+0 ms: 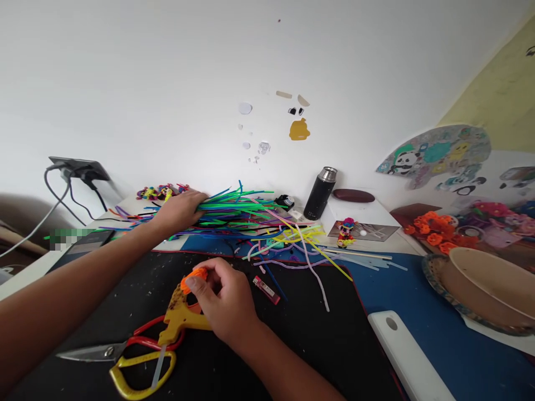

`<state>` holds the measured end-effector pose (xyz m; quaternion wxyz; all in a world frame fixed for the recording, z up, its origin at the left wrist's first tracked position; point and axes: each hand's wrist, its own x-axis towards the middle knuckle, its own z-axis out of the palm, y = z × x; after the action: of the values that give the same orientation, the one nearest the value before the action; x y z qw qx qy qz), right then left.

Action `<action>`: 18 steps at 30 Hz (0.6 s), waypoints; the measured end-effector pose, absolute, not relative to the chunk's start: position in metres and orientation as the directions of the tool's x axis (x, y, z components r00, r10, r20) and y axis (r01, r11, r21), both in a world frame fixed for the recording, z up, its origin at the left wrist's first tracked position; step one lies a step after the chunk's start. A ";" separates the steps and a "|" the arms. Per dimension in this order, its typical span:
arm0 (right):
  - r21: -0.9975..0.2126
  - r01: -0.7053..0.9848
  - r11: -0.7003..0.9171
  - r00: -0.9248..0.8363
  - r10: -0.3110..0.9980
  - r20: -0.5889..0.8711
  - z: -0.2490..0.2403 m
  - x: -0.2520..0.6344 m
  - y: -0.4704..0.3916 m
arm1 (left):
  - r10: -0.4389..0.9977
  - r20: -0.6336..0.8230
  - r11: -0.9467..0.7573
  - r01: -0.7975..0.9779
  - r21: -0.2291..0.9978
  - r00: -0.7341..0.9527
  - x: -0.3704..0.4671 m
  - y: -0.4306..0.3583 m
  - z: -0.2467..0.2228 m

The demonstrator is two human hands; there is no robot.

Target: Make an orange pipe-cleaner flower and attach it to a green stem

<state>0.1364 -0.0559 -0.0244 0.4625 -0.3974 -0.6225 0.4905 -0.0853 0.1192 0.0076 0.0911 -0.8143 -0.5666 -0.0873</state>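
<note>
My left hand [184, 209] reaches into the heap of colored pipe cleaners [234, 214] by the wall, its fingers curled around some green and blue stems; the fingertips are partly hidden. Between thumb and fingers of my right hand [229, 301] is a small orange pipe-cleaner piece [194, 280], partly covered by the thumb. Just below it lies a yellow glue gun [179, 314] with a clear glue stick [159, 367] at its end. The gun overlaps the scissors [142, 362], which have one red and one yellow handle. A lighter [266, 290] rests right of my right hand.
A black thermos [320, 195] and a small figurine [346, 231] stand at the back. To the right are a white power bank-like slab [405, 356], a round basket [438, 295] and orange flowers [434, 228]. Black cables [71, 184] hang at left.
</note>
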 end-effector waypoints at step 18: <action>-0.902 0.242 0.356 -0.384 0.889 0.248 -0.023 0.139 -0.062 | 0.788 0.064 -0.614 0.774 0.152 0.613 -0.079 0.086 -0.030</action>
<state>0.1387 -0.0619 -0.0228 0.3938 -0.3912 -0.7233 0.4108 -0.0794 0.0858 -0.0304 -0.0546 -0.8963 -0.4357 -0.0624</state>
